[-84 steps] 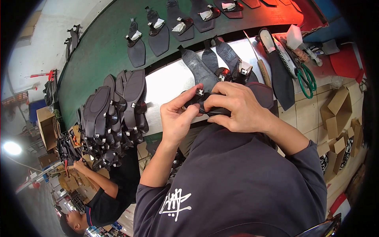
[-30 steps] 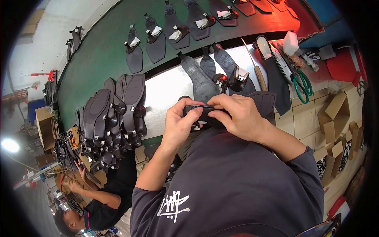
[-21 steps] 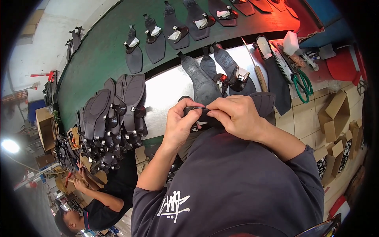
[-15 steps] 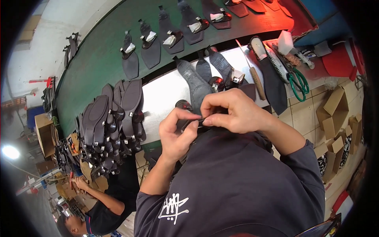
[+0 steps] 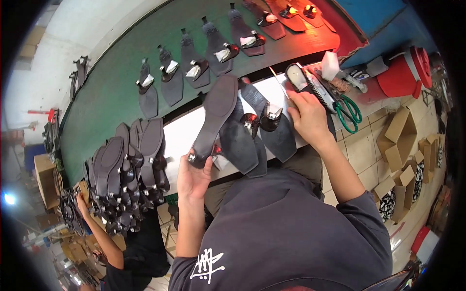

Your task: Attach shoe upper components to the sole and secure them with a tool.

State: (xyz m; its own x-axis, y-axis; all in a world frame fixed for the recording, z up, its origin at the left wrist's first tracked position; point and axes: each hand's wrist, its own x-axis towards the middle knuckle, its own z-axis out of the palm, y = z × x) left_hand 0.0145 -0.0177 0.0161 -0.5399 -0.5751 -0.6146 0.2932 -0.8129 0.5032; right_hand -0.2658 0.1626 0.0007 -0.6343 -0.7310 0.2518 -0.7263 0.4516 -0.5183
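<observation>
A dark sandal [image 5: 212,116] is held in the left hand [image 5: 193,178] by its heel end, the matte, slightly grained sole turned upward and the pointed toe aimed away over the bench [image 5: 175,137]. The heel is cupped in the palm with the fingers curled around it; a small metal fitting is seen at the gripped end.

The right hand [image 5: 307,116] is laid palm-down on the bench's far right part, the fingers loosely spread over a dark sole piece beside a brush [image 5: 316,88] with a pale oval head. Whether anything is pinched under it cannot be told.

Between the hands, further sandals [image 5: 257,133] are lying on the glossy white bench top — flat, tapered soles, two with glossy heel straps and square metal buckles. Green-handled scissors [image 5: 348,111] lie to the right of the brush.

A stack of finished sandals [image 5: 127,169] stands at the left end of the bench. On the green belt [image 5: 111,92] beyond, single sandals are laid in a row — each stuffed with white paper.
</observation>
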